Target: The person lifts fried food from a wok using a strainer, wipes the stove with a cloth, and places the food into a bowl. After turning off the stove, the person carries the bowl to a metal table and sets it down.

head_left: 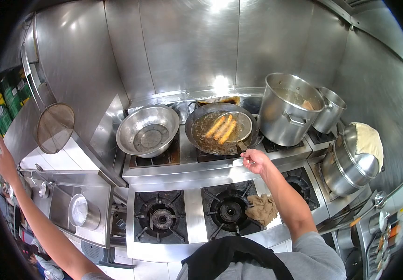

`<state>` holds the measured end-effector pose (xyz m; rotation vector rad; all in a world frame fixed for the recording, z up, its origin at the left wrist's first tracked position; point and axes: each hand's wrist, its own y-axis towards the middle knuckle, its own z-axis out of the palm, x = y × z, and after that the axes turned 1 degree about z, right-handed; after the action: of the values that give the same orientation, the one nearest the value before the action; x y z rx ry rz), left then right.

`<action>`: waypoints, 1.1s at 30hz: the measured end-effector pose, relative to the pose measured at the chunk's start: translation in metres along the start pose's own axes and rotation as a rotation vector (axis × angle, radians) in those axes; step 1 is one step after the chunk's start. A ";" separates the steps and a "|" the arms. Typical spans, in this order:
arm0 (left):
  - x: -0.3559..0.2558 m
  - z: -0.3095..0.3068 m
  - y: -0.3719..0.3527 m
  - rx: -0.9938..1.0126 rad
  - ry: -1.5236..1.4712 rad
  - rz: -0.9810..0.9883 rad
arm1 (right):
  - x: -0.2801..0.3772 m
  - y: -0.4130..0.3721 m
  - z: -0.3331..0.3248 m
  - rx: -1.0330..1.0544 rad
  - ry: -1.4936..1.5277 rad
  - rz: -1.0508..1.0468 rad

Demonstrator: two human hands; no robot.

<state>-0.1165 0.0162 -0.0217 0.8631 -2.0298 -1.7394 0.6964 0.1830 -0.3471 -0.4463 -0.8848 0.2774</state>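
In the head view, my right hand [254, 161] is closed around the handle of a skimmer [241, 145]. The skimmer's round mesh head lies in a wok [197, 145] of bubbling oil. Several long golden-brown fried pieces [221, 129] rest on and beside the mesh. My left hand [3, 157] is stretched far out to the left, close to the edge of the metal wall panel and green packages [12, 100]. Its fingers look extended, with nothing visible in them. A round strainer [56, 127] hangs to the right of it.
A steel bowl [127, 140] sits left of the wok, and a tall stockpot [276, 119] of liquid right of it. Gas burners [162, 217] line the front, with a brown cloth [262, 209] on one. A sink [61, 203] holds a pot; a cloth-topped steamer [344, 168] stands right.
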 end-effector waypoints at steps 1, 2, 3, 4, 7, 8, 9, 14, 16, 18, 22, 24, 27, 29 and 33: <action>0.005 0.005 0.001 0.002 0.026 0.030 | 0.000 0.001 0.000 0.001 0.001 -0.001; 0.004 0.003 0.000 0.002 0.026 0.030 | 0.000 0.002 -0.001 0.001 0.002 -0.003; 0.002 0.002 0.001 -0.002 0.004 0.014 | -0.001 0.002 -0.001 0.001 0.003 -0.003; 0.001 0.000 0.001 -0.006 -0.018 -0.003 | -0.001 0.003 -0.002 0.010 0.003 -0.002; -0.009 -0.010 0.001 -0.019 -0.086 -0.051 | -0.001 0.002 0.000 0.012 0.002 0.003; -0.012 -0.013 0.001 -0.023 -0.109 -0.067 | -0.001 0.002 -0.001 0.005 0.001 0.008; -0.016 -0.016 0.000 -0.028 -0.132 -0.084 | -0.001 0.002 -0.001 0.005 0.002 0.008; -0.027 -0.026 -0.003 -0.020 -0.168 -0.157 | -0.004 -0.016 0.002 0.097 0.043 0.008; -0.025 -0.025 -0.002 -0.003 -0.146 -0.150 | -0.009 -0.039 0.007 0.100 0.050 -0.027; -0.021 -0.022 -0.001 0.016 -0.125 -0.141 | -0.019 -0.048 -0.004 0.100 0.060 -0.062; -0.011 -0.016 0.001 0.060 -0.084 -0.122 | -0.042 -0.068 -0.060 0.145 0.051 0.101; -0.007 -0.013 0.002 0.086 -0.071 -0.106 | -0.063 -0.074 -0.101 -0.024 -0.215 0.052; -0.003 -0.009 0.003 0.120 -0.063 -0.081 | -0.091 -0.095 -0.132 -0.296 -1.180 -0.035; -0.004 -0.007 0.004 0.128 -0.064 -0.070 | -0.128 -0.093 -0.175 -0.265 -1.432 -0.143; -0.002 -0.005 0.005 0.093 0.159 0.078 | -0.183 -0.101 -0.196 -0.434 -1.509 -0.462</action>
<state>-0.1132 0.0136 -0.0151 0.9071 -2.0240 -1.4968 0.7455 -0.0318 -0.5303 -0.3669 -2.5131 -0.0722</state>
